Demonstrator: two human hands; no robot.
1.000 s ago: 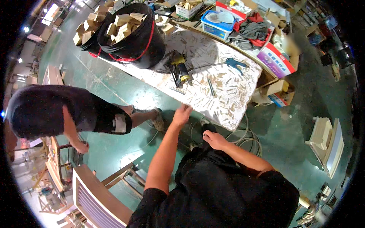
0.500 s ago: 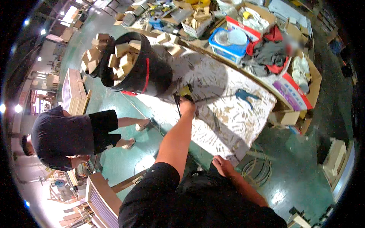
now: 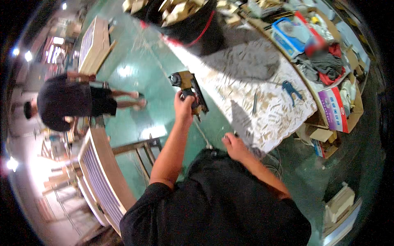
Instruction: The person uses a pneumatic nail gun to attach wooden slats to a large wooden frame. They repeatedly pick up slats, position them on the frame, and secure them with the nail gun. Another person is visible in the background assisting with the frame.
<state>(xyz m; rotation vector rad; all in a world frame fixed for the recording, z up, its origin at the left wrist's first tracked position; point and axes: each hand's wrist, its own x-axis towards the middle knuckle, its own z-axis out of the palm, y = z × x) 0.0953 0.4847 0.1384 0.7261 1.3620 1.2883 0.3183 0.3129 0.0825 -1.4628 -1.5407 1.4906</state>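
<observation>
My left hand (image 3: 184, 107) is wrapped round the grip of a yellow-and-black nail gun (image 3: 187, 82), held up over the green floor left of the white-topped table (image 3: 269, 133). A hose (image 3: 202, 133) runs from the tool down toward me. Close to my body, near the table's near corner, my right hand (image 3: 234, 146) is closed; whatever lies in its fingers is too small to make out. Blue-handled pliers (image 3: 292, 92) and a thin dark rod (image 3: 255, 103) lie on the table among scattered small brown pieces.
A black bucket (image 3: 201, 35) of wood blocks stands at the table's far end. Beyond its right edge are a blue-and-white tub (image 3: 289, 37) and cartons (image 3: 333, 110). At left, another person (image 3: 65, 100) stands beyond a slatted wooden panel (image 3: 102, 184).
The nail gun has come off the table in my left hand, toward me and to the left. My view has turned left, and the other person has turned and shifted.
</observation>
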